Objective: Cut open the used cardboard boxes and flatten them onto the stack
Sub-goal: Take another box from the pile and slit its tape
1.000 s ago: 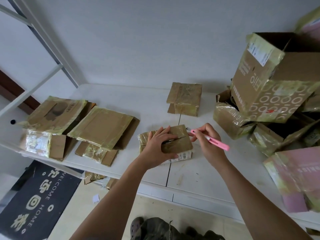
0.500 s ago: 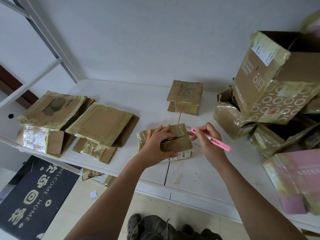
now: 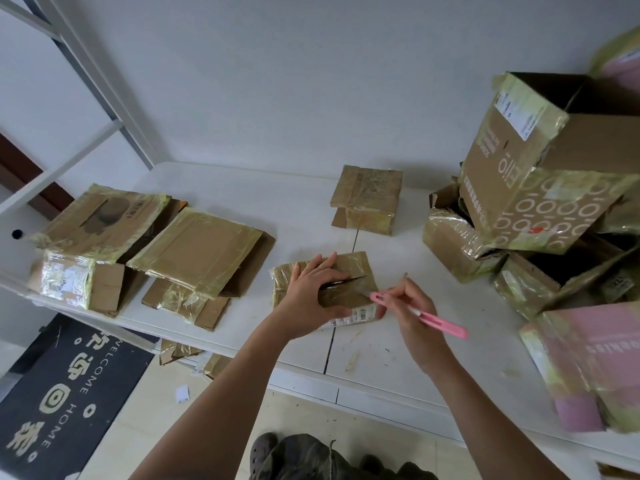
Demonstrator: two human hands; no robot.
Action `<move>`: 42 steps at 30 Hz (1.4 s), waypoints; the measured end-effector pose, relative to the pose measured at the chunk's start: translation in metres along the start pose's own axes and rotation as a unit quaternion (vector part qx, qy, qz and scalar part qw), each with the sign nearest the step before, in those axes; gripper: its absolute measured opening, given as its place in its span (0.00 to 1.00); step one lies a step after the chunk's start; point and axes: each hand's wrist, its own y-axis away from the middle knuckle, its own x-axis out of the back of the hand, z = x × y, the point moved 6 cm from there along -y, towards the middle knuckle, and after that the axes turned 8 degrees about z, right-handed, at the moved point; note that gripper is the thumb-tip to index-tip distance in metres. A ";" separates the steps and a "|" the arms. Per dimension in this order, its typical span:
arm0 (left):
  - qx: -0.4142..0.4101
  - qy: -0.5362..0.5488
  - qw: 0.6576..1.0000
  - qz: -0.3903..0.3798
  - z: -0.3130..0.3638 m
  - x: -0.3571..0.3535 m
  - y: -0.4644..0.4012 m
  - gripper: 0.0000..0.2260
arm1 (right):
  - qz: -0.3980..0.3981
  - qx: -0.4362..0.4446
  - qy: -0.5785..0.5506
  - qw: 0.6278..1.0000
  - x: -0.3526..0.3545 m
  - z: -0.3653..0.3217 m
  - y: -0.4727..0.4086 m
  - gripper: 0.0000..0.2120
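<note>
The left hand lies over the top of the small taped box, fingers spread and nearly straight across the lid, thumb hooked down the near side, pressing it to the white surface. The right hand has its fingers curled round a pink cutter, held like a pen, with the front end at the right-hand end of a dark slit in the tape on the box top. The box sits near the front middle of the surface, just beside the seam between its two panels.

One more small taped box stands well apart, toward the wall. On the left is one stack of flattened boxes, at least four pieces overlapping, some hanging over the front edge. On the right is a heap of unopened and open boxes; about six can be told, including one large printed box on top and one pink box at the near right. One dark doormat lies on the floor below, with card scraps beside it.

Compared with a second ago, the right hand has dropped lower and nearer, the cutter now lying flatter, and the slit reaches further right. The left hand's hold is unchanged.
</note>
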 end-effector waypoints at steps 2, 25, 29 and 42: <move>0.002 0.000 1.000 -0.001 0.000 0.001 0.000 0.28 | 0.055 0.019 -0.012 0.998 0.011 -0.004 -0.008 0.09; 0.001 0.000 1.000 -0.001 0.001 -0.001 0.002 0.26 | -0.001 -0.058 0.040 0.998 0.011 0.003 -0.031 0.08; 0.000 -0.004 1.000 -0.002 0.002 -0.001 0.002 0.26 | -0.015 -0.041 0.073 0.996 0.012 0.002 -0.026 0.08; -0.003 0.005 1.000 -0.003 -0.001 -0.003 0.002 0.26 | -0.030 -0.010 0.106 0.994 0.024 0.000 -0.009 0.11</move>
